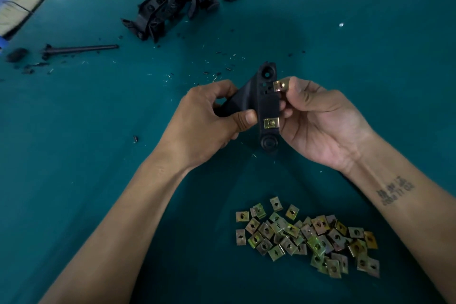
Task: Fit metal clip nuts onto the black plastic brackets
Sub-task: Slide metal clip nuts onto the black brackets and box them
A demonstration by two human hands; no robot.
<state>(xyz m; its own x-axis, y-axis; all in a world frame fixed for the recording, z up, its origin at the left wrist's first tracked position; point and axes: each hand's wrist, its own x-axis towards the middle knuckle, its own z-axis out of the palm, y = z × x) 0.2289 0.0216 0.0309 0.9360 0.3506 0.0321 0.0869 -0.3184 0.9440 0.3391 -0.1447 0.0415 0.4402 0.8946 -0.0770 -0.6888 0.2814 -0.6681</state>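
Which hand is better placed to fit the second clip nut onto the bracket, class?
The right hand: it already pinches a clip nut at the bracket's upper edge. The left hand grips the bracket, steadying it. One fitted nut sits lower down.

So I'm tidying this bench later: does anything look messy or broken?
Yes. Black plastic chips and pale slivers are strewn over the green table beyond the hands, thickest at the far left near a loose black rod. They look like trimming debris. The clip nut pile lies loose but together.
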